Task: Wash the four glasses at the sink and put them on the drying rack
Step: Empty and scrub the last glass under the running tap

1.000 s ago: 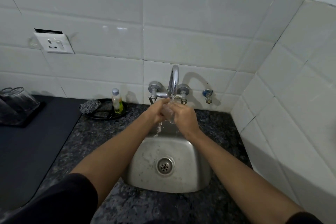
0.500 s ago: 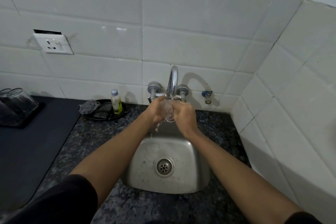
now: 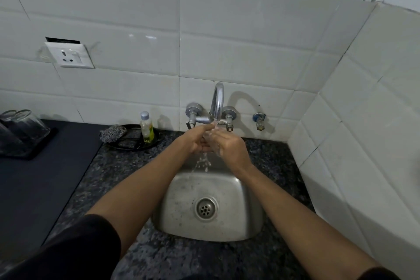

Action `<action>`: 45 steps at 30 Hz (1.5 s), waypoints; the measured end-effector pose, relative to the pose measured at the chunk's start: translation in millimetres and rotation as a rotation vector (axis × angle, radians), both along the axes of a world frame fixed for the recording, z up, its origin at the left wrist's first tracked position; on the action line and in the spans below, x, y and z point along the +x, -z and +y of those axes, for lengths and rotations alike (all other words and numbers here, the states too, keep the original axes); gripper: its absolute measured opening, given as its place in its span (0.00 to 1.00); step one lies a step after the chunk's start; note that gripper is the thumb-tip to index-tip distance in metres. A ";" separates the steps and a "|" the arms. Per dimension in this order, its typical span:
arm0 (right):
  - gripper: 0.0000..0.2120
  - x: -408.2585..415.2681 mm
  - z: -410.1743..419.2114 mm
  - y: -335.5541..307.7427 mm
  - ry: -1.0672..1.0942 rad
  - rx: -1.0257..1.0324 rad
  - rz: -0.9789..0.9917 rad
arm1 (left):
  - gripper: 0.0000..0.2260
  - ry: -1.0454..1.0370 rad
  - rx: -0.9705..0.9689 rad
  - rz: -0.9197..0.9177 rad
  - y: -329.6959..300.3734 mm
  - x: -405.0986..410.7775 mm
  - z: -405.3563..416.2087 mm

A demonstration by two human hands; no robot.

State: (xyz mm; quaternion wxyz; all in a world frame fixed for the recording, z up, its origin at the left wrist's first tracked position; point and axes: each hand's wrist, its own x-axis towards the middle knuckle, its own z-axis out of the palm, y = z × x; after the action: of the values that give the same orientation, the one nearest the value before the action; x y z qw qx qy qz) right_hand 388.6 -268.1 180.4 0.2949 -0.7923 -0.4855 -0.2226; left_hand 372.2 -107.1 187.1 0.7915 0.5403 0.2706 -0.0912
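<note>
A clear glass (image 3: 211, 138) is held under the running tap (image 3: 217, 102), pressed between both my hands and mostly hidden by them. My left hand (image 3: 195, 142) grips its left side with fingers reaching across under the spout. My right hand (image 3: 232, 148) wraps its right side. Water splashes down from the glass into the steel sink (image 3: 179, 202). At the far left, upturned washed glasses (image 3: 26, 124) stand on the dark drying rack (image 3: 37, 154).
A black dish (image 3: 134, 145) behind the sink's left holds a scrub pad (image 3: 113, 134) and a small soap bottle (image 3: 146, 128). A dark mat (image 3: 41, 188) covers the counter at left. Tiled walls close in behind and at the right; a spare valve (image 3: 259, 120) sticks out.
Both hands stay under the tap with the glass. My left fingers have slid further over the top of the glass, and more water now falls into the sink.
</note>
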 end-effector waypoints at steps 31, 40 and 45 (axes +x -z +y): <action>0.24 -7.5 17.6 -4.3 -0.009 0.002 0.029 | 0.20 -0.055 -0.246 -0.162 2.7 -11.0 -11.3; 0.25 -23.2 10.5 -11.8 0.049 0.305 0.802 | 0.22 -0.118 -0.316 -0.280 5.1 -15.1 -7.6; 0.16 -31.0 7.5 -12.4 0.087 0.433 1.342 | 0.15 -0.165 -0.259 -0.293 1.4 -14.1 -14.0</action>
State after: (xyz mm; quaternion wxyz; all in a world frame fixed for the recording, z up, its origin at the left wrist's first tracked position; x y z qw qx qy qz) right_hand 357.5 -260.6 192.8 0.6725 -0.7006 -0.1115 0.2109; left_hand 358.1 -121.1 185.7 0.8899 0.4177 0.1821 0.0194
